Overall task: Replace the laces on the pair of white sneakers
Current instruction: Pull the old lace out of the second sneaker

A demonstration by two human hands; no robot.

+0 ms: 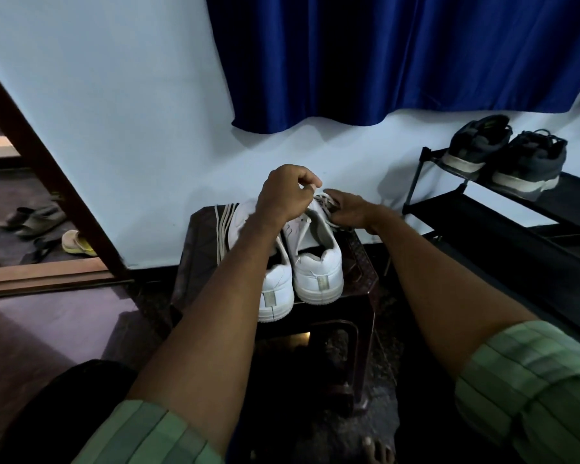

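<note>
Two white sneakers stand side by side on a dark stool (365, 262), heels toward me. The right sneaker (318, 262) carries a white lace (325, 204) near its toe. My left hand (287, 192) hovers over that toe and pinches a lace end between thumb and finger. My right hand (349, 209) rests on the right side of the toe, fingers curled on the shoe and its lacing. My left forearm crosses over the left sneaker (275, 293). Loose cream laces (225, 222) lie on the stool to the left of the shoes.
A black shoe rack (482, 209) at the right holds a pair of dark sneakers (506, 155). A blue curtain (399, 51) hangs on the wall behind. Sandals (41, 226) lie past the wooden door frame (47, 182) at the left. My bare toes (377, 450) show below the stool.
</note>
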